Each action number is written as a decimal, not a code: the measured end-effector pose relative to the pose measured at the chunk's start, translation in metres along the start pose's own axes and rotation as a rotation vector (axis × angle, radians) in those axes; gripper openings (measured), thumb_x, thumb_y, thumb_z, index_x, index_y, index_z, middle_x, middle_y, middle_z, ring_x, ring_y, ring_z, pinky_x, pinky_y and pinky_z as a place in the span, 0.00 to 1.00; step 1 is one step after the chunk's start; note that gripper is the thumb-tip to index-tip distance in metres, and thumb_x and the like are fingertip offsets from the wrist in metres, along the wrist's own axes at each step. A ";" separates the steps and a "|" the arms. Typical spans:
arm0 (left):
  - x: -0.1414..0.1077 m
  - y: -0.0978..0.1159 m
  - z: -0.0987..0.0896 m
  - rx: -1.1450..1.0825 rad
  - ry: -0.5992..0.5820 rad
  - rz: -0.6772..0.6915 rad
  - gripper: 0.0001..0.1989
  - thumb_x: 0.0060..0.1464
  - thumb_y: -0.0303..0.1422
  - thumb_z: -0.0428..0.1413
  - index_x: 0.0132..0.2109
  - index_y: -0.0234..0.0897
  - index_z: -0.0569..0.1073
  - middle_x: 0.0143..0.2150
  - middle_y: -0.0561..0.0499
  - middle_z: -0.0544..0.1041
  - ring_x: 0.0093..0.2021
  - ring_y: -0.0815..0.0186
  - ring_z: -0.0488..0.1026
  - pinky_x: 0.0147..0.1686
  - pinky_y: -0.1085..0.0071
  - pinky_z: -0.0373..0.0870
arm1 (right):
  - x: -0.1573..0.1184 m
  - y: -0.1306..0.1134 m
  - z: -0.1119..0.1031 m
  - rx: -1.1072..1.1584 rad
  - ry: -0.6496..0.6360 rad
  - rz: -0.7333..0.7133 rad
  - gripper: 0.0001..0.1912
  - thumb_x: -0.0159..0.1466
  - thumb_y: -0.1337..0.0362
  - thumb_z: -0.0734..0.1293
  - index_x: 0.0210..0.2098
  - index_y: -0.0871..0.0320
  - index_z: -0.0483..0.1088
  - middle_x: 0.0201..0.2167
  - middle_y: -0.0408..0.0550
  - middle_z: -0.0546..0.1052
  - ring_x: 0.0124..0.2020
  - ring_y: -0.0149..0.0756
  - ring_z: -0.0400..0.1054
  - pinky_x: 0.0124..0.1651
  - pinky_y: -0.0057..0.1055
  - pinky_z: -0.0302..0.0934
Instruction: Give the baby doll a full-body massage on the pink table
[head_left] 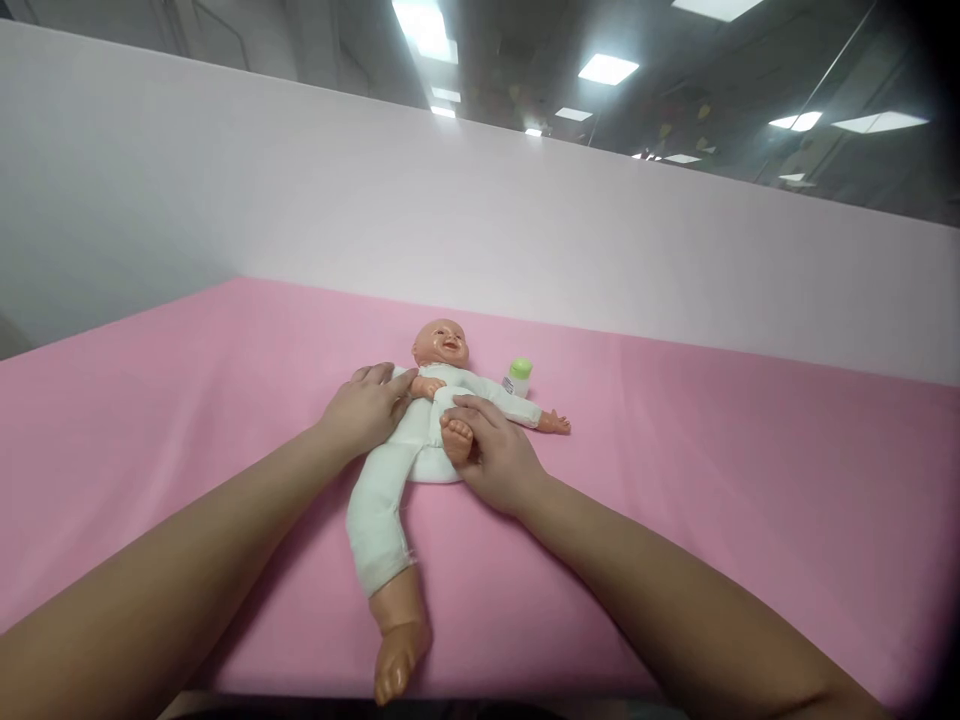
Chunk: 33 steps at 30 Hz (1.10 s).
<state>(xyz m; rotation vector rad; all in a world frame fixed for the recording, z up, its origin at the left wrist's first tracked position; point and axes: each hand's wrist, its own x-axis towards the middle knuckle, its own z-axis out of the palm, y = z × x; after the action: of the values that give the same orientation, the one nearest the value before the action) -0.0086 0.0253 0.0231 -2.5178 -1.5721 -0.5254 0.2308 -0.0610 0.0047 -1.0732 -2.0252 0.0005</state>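
A baby doll (407, 440) with a hard head and a white cloth body lies face up, its head away from me. My left hand (367, 408) is closed around the doll's arm on the left, which is bent across its chest. Its small hand shows beside my fingertips. My right hand (504, 455) grips the doll's other leg, folded up onto the belly, with the foot (457, 438) poking out by my thumb. The leg on the left stretches toward me, and the arm on the right lies out to the side.
A small clear bottle with a green cap (519, 375) stands just beyond the doll's outstretched arm. A pink cloth (712, 480) covers the table. Behind it rises a pale partition (525, 220), with ceiling lights above.
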 end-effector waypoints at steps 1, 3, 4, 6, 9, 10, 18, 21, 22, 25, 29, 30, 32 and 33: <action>0.000 0.000 0.000 -0.017 0.006 -0.014 0.26 0.69 0.43 0.46 0.70 0.49 0.68 0.64 0.39 0.71 0.62 0.45 0.69 0.58 0.52 0.67 | -0.001 0.000 0.000 0.000 0.005 -0.008 0.16 0.69 0.61 0.68 0.56 0.52 0.73 0.64 0.52 0.72 0.58 0.44 0.74 0.56 0.43 0.74; 0.001 -0.001 0.002 -0.112 0.032 -0.065 0.26 0.69 0.45 0.46 0.70 0.49 0.68 0.65 0.41 0.71 0.63 0.46 0.69 0.58 0.53 0.68 | -0.002 -0.001 -0.003 0.007 0.032 -0.054 0.16 0.70 0.61 0.68 0.56 0.52 0.73 0.63 0.53 0.72 0.57 0.44 0.74 0.55 0.42 0.75; 0.002 -0.003 0.004 -0.183 0.050 -0.089 0.26 0.69 0.47 0.46 0.69 0.50 0.68 0.64 0.42 0.72 0.63 0.47 0.69 0.58 0.54 0.68 | -0.003 -0.001 -0.005 0.012 0.051 -0.088 0.16 0.69 0.61 0.68 0.57 0.52 0.72 0.63 0.53 0.72 0.57 0.44 0.74 0.54 0.41 0.75; 0.004 -0.010 0.007 -0.340 0.086 -0.137 0.24 0.69 0.49 0.47 0.65 0.48 0.71 0.60 0.44 0.76 0.60 0.49 0.72 0.56 0.57 0.69 | -0.005 -0.005 -0.009 0.021 0.092 -0.178 0.17 0.68 0.62 0.68 0.57 0.53 0.72 0.61 0.55 0.73 0.57 0.45 0.74 0.54 0.41 0.74; 0.009 -0.026 0.013 -0.555 0.137 -0.287 0.21 0.68 0.48 0.48 0.57 0.42 0.74 0.50 0.46 0.80 0.49 0.53 0.77 0.49 0.60 0.71 | -0.009 -0.018 -0.017 0.043 0.130 -0.326 0.19 0.66 0.62 0.69 0.57 0.53 0.71 0.57 0.55 0.76 0.53 0.44 0.76 0.53 0.41 0.74; 0.011 -0.032 0.015 -0.617 0.153 -0.370 0.19 0.68 0.47 0.49 0.54 0.41 0.74 0.48 0.46 0.81 0.46 0.54 0.78 0.47 0.60 0.71 | -0.010 -0.023 -0.019 0.058 0.131 -0.372 0.20 0.66 0.61 0.70 0.56 0.54 0.71 0.56 0.55 0.77 0.51 0.44 0.76 0.52 0.41 0.74; 0.023 -0.067 0.031 -1.274 0.313 -0.778 0.14 0.62 0.40 0.57 0.52 0.39 0.73 0.49 0.41 0.80 0.44 0.56 0.81 0.43 0.61 0.79 | -0.025 -0.051 -0.019 0.181 -0.086 -0.531 0.17 0.61 0.59 0.70 0.49 0.55 0.71 0.43 0.47 0.80 0.39 0.36 0.77 0.38 0.31 0.69; 0.026 -0.072 0.031 -1.343 0.343 -0.864 0.12 0.62 0.35 0.57 0.52 0.37 0.73 0.48 0.41 0.80 0.44 0.55 0.82 0.45 0.60 0.80 | -0.029 -0.049 -0.015 0.193 -0.284 -0.443 0.18 0.57 0.59 0.70 0.46 0.54 0.71 0.39 0.44 0.78 0.36 0.35 0.75 0.36 0.30 0.67; 0.027 -0.073 0.031 -1.362 0.351 -0.889 0.12 0.62 0.34 0.57 0.52 0.36 0.72 0.49 0.41 0.80 0.44 0.56 0.82 0.46 0.60 0.80 | -0.029 -0.048 -0.014 0.186 -0.352 -0.409 0.18 0.55 0.59 0.71 0.45 0.54 0.71 0.37 0.43 0.78 0.35 0.35 0.74 0.35 0.30 0.66; 0.028 -0.076 0.032 -1.394 0.371 -0.940 0.12 0.63 0.32 0.56 0.52 0.34 0.71 0.50 0.39 0.79 0.45 0.56 0.81 0.47 0.61 0.80 | -0.030 -0.046 -0.012 0.132 -0.504 -0.359 0.20 0.52 0.59 0.72 0.44 0.53 0.72 0.36 0.42 0.76 0.33 0.36 0.71 0.34 0.30 0.63; 0.026 -0.073 0.034 -1.362 0.361 -0.875 0.13 0.63 0.35 0.57 0.53 0.37 0.71 0.51 0.40 0.79 0.44 0.56 0.82 0.45 0.60 0.80 | -0.029 -0.046 -0.010 0.167 -0.507 -0.374 0.21 0.52 0.60 0.72 0.45 0.52 0.71 0.38 0.42 0.76 0.35 0.36 0.72 0.36 0.31 0.65; 0.024 -0.071 0.033 -1.338 0.364 -0.838 0.14 0.63 0.37 0.57 0.54 0.38 0.71 0.52 0.41 0.79 0.44 0.55 0.82 0.44 0.60 0.80 | -0.028 -0.046 -0.010 0.208 -0.467 -0.383 0.21 0.52 0.61 0.72 0.46 0.52 0.71 0.39 0.42 0.77 0.37 0.36 0.73 0.38 0.31 0.67; 0.021 -0.064 0.032 -1.236 0.385 -0.768 0.15 0.63 0.41 0.57 0.54 0.40 0.71 0.52 0.41 0.79 0.43 0.55 0.82 0.42 0.60 0.80 | -0.028 -0.047 -0.011 0.296 -0.347 -0.399 0.20 0.55 0.62 0.71 0.47 0.52 0.70 0.42 0.45 0.78 0.40 0.37 0.75 0.41 0.31 0.70; 0.019 -0.060 0.030 -1.151 0.389 -0.731 0.16 0.63 0.43 0.57 0.53 0.40 0.71 0.51 0.42 0.79 0.43 0.55 0.81 0.42 0.60 0.80 | -0.027 -0.047 -0.012 0.327 -0.276 -0.402 0.20 0.56 0.62 0.71 0.49 0.52 0.69 0.44 0.46 0.78 0.42 0.37 0.75 0.43 0.32 0.71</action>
<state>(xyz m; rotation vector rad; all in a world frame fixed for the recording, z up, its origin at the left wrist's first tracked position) -0.0480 0.0770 -0.0029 -1.9091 -2.3706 -2.3949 0.2148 -0.1134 0.0111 -0.4709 -2.3557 0.2750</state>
